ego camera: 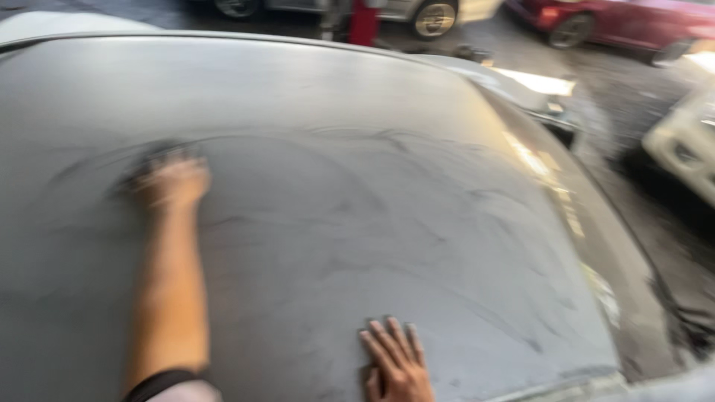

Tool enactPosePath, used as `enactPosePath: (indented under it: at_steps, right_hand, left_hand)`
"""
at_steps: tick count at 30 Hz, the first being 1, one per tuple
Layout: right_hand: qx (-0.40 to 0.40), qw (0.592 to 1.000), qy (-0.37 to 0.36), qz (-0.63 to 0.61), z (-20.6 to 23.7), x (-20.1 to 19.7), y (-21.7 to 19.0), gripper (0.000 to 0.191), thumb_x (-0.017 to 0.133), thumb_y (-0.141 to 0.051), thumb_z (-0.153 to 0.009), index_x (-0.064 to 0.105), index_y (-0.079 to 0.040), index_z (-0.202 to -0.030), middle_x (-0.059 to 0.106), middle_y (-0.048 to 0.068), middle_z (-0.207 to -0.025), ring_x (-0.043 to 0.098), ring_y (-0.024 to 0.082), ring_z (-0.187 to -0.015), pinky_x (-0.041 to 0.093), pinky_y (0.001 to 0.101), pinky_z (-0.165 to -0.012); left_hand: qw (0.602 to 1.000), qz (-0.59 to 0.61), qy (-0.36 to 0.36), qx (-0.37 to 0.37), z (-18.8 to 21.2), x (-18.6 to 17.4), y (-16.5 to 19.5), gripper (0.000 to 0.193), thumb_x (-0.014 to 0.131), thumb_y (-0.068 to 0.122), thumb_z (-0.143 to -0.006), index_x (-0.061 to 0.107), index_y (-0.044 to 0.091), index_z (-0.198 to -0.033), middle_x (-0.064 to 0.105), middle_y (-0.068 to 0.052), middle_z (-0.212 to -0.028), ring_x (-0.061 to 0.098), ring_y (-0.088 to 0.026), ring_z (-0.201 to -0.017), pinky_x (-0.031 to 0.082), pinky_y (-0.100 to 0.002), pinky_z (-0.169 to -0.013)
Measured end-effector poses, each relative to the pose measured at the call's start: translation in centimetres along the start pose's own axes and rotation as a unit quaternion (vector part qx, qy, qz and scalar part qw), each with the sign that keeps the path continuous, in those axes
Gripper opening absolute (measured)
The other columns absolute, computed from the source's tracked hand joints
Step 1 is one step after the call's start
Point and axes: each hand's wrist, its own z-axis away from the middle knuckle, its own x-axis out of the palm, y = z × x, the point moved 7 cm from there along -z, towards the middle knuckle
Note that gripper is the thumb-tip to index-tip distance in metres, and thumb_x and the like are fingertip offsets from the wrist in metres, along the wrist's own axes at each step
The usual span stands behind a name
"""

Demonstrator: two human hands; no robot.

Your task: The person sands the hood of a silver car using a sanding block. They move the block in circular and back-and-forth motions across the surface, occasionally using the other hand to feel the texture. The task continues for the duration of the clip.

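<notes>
- Nearest the camera, at 6 o'clock, the right hand lies flat on the grey car roof, fingers spread and pointing to 12 o'clock, palm down, holding nothing.
- At 7 o'clock a dark cuff rings the left forearm, which runs straight up toward 11 o'clock.
- Further out, at about 10 o'clock, the left hand presses on the roof. It is blurred, and a dark pad or cloth shows under and beyond the fingers; whether the grip is closed around it or only flat on top of it I cannot tell.
- Dull, dusty swirls and darker curved streaks cover the roof around both hands, sweeping from 10 o'clock over to 4 o'clock.
- Down the 3 o'clock edge the roof falls away to a window and wet dark ground.
- Farthest off, at 12 to 2 o'clock, stand a red post, a pale car's wheel and a red car; a white car sits at 3 o'clock.
</notes>
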Motion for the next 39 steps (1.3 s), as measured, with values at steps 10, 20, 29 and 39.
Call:
enactPosePath:
  at_steps: [10,20,29,39]
  right_hand:
    - [0.065,0.996,0.002,-0.061,-2.3,-6.3,-2.5,0.059,0.062,-0.005,-0.076,0.067,-0.007,-0.135,0.061,0.012,-0.147,0.044,0.037,-0.146,0.024,0.06,-0.123]
    - [0.063,0.994,0.051,-0.074,-1.1,-5.6,-0.9,0.046,0.061,-0.009,-0.079,0.075,-0.007,-0.122,0.068,0.01,-0.139,0.052,0.032,-0.145,0.028,0.0596,-0.127]
    - [0.056,0.992,0.081,-0.077,-0.7,-6.0,-1.6,0.044,0.059,-0.012,-0.081,0.073,-0.004,-0.121,0.069,0.011,-0.138,0.053,0.033,-0.146,0.028,0.0582,-0.129]
    - [0.06,0.988,0.11,-0.089,-0.9,-5.2,-0.9,0.045,0.059,-0.021,-0.09,0.067,-0.002,-0.13,0.065,0.016,-0.139,0.052,0.036,-0.145,0.029,0.057,-0.132]
  left_hand:
    - [0.906,0.003,0.037,0.421,19.1,7.2,26.5,0.047,0.039,0.039,-0.102,0.062,0.023,-0.14,0.056,-0.005,-0.148,0.046,-0.047,-0.135,0.021,-0.068,-0.115]
    - [0.848,-0.02,0.005,0.529,33.2,4.1,35.6,0.045,0.047,0.034,-0.101,0.055,0.019,-0.142,0.062,-0.001,-0.138,0.058,-0.038,-0.124,0.046,-0.056,-0.102]
    - [0.881,-0.151,0.023,0.448,37.3,1.6,28.4,0.032,0.054,0.025,-0.099,0.055,0.011,-0.127,0.074,-0.003,-0.081,0.076,-0.019,-0.073,0.063,-0.03,-0.06]
    - [0.881,-0.179,0.228,0.373,44.4,-4.8,25.3,0.032,0.059,0.02,-0.087,0.068,0.024,-0.118,0.075,0.003,-0.115,0.072,-0.019,-0.115,0.059,-0.039,-0.104]
